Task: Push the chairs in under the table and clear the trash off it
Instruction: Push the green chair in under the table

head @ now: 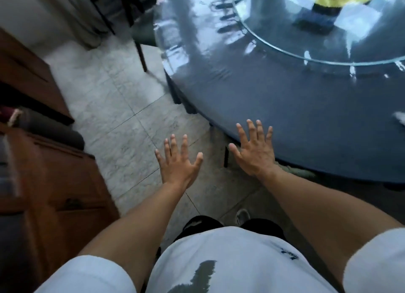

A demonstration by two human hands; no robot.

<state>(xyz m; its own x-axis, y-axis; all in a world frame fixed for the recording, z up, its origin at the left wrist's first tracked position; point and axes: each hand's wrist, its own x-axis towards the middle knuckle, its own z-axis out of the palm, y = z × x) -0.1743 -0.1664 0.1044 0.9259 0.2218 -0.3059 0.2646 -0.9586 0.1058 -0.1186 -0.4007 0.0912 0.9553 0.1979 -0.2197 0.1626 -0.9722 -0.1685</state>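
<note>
A round dark grey table (285, 108) fills the upper right, with a glass turntable (328, 40) on it. My left hand (177, 163) is stretched out over the floor with fingers spread, holding nothing. My right hand (255, 150) is spread flat at the table's near edge, also holding nothing. A chair (140, 31) with dark legs stands at the table's far left side, partly under it. A dark chair leg (226, 156) shows under the table edge by my right thumb. A white scrap (400, 117) lies at the table's right edge.
A yellow and dark object (328, 3) sits on the turntable. Brown wooden cabinets (54, 183) line the left side, with a dark roll (54, 132) between them. Pale tiled floor (122, 108) runs between cabinets and table. A curtain (72, 18) hangs at upper left.
</note>
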